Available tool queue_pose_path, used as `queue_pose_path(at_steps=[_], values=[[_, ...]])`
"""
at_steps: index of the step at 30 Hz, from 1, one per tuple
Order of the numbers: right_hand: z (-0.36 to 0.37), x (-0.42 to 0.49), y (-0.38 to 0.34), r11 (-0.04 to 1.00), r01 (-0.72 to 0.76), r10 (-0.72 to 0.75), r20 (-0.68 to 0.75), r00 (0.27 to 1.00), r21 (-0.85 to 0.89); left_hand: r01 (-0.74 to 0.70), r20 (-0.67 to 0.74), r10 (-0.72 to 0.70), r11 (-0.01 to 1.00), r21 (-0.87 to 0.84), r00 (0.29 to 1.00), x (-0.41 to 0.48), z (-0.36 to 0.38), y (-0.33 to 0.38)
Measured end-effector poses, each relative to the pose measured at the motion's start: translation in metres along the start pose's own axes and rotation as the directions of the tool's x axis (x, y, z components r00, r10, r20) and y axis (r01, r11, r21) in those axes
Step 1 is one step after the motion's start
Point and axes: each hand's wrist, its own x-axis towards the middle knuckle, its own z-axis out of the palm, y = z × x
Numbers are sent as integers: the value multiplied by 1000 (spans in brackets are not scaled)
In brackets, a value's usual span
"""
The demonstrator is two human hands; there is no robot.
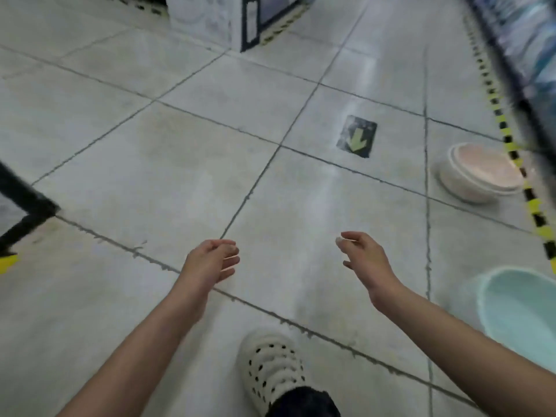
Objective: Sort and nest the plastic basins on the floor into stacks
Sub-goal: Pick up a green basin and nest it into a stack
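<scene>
Two lots of basins are all we can see: a pink basin stack (481,173) at about two o'clock, whose doubled rim suggests at least two basins already nested, and a single teal basin (523,314) at about four o'clock, cut off by the edge of view. Both sit on the tiled floor (150,176), well apart from each other and close to the yellow-and-black tape (511,145) that runs along the shelving. We judge the sorting partly done: the pink ones look paired, the teal one stands alone, and whether more basins wait out of view we cannot say.

Our left hand (210,263) and right hand (364,260) hang above bare floor near six o'clock, both empty, fingers (346,239) loosely curled and holding nothing. Neither is near a basin.

As for writing, we read none. The dark floor sticker (358,140) at one o'clock carries only a yellow-green arrow pointing towards us. The printed box (210,19) at twelve o'clock is too blurred to read.
</scene>
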Motion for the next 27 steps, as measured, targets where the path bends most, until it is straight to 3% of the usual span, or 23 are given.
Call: queue_pose_path(at_steps=[7,12,15,20,23,27], values=[[-166,-35,37,995,-83,93,-256,962,53,-18,339,-56,977,212,939,-33,165,21],[-252,-54,79,978,-114,182,-447,876,175,-68,513,-135,931,358,848,-60,275,4],[-291,-74,121,963,-168,261,-588,766,209,-84,577,-200,900,427,792,-71,333,-19],[-341,-106,205,905,-377,375,-789,486,198,-103,596,-327,813,573,734,-85,402,-77],[-360,-107,243,817,-471,547,-708,447,334,-48,553,-389,786,616,737,-87,425,-109],[-373,-90,274,671,-422,730,-440,523,610,-1,521,-419,778,628,744,-82,445,-139]])
